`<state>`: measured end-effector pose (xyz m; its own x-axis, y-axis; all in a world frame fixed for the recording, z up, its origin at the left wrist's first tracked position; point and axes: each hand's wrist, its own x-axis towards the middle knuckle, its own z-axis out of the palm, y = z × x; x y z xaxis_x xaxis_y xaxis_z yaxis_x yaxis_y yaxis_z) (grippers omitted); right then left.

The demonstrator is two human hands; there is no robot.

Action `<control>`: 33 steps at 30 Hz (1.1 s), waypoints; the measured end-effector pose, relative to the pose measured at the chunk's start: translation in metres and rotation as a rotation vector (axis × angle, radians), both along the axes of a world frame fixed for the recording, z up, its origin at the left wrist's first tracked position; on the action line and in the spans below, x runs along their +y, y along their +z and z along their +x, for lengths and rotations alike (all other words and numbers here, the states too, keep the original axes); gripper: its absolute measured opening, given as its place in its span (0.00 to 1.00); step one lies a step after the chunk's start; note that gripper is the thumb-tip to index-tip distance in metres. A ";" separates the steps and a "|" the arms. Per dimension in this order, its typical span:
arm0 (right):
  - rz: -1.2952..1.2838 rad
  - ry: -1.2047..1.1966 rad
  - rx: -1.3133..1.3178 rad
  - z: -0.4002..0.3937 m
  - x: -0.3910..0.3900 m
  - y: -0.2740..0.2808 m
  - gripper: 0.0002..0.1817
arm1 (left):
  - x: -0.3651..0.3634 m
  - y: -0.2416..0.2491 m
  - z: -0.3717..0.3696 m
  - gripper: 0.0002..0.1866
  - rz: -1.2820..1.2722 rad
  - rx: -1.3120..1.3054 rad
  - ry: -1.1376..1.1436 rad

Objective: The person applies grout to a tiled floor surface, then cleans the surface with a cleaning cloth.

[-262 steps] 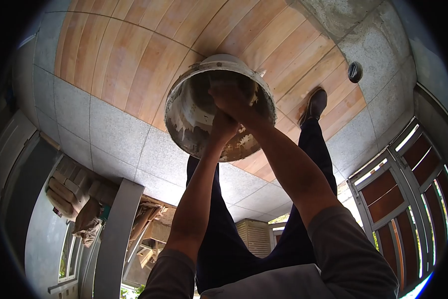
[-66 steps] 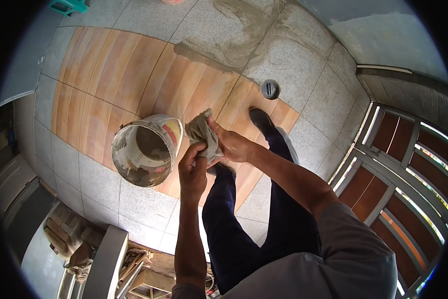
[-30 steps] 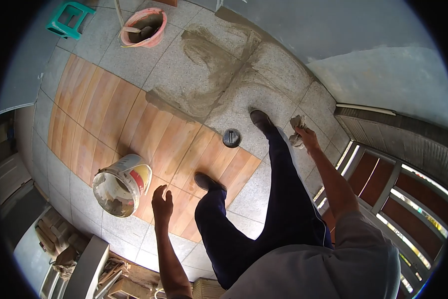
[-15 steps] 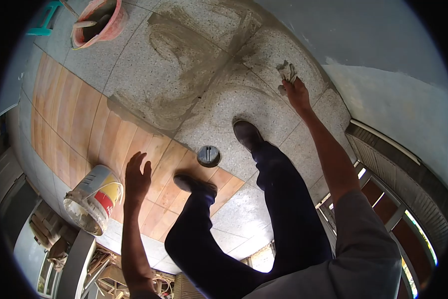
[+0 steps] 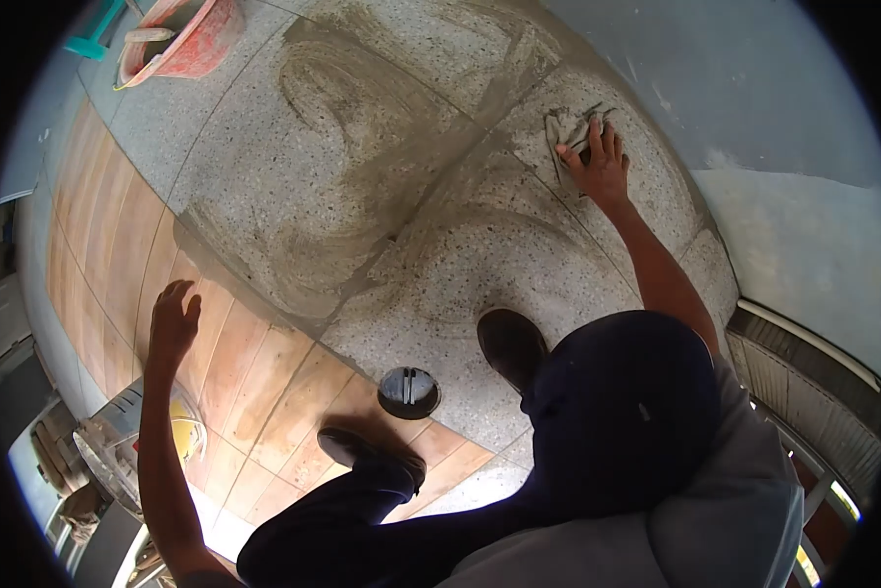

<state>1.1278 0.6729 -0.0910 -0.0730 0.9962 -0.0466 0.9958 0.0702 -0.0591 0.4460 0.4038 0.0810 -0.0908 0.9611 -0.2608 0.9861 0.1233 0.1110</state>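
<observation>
My right hand (image 5: 597, 167) lies on a crumpled grey cloth (image 5: 561, 129), its fingers spread and bent over it against the speckled tile floor (image 5: 264, 167). Grey-brown smears (image 5: 411, 162) cover the tiles to the left of the cloth. Over the wood-look tiles (image 5: 229, 353) at the left, my left hand (image 5: 174, 316) is held with its fingers apart and nothing in it. A small round dark container (image 5: 409, 392) stands between my feet.
At the top left stands a red bucket (image 5: 200, 44) with a tool across it, beside a green stool (image 5: 95, 31). A dirty pail (image 5: 126, 441) is partly behind my left forearm. A grey wall (image 5: 734, 88) bounds the right side.
The cloth has gone from hanging in my right hand to being pressed and spread on the floor. My left hand has moved left. My body leans lower, with the right knee bent.
</observation>
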 end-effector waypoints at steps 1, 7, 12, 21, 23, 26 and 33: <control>0.021 0.000 -0.044 -0.008 0.002 -0.008 0.53 | -0.012 0.002 -0.017 0.16 -0.024 0.003 0.019; 0.138 0.189 0.091 -0.076 0.012 -0.036 0.36 | -0.102 0.030 -0.045 0.17 -0.091 0.012 0.381; 0.163 0.501 0.245 -0.155 0.015 -0.041 0.33 | -0.115 0.022 -0.022 0.20 -0.191 -0.046 0.466; 0.178 0.608 0.121 -0.075 0.016 -0.026 0.29 | -0.085 0.007 0.036 0.20 -0.165 -0.150 0.447; 0.182 0.479 0.135 -0.093 0.048 -0.029 0.29 | -0.080 -0.001 0.038 0.21 -0.206 -0.157 0.448; 0.214 0.529 0.250 -0.150 0.050 -0.044 0.30 | -0.067 -0.004 0.039 0.22 -0.234 -0.193 0.452; -0.091 0.742 0.391 -0.095 -0.013 -0.005 0.26 | -0.071 -0.018 0.031 0.24 -0.221 -0.296 0.496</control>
<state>1.0326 0.6597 -0.0965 -0.7346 0.6773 0.0402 0.6001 0.6762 -0.4273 0.4766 0.3331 0.0629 -0.4059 0.7436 -0.5313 0.7367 0.6103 0.2912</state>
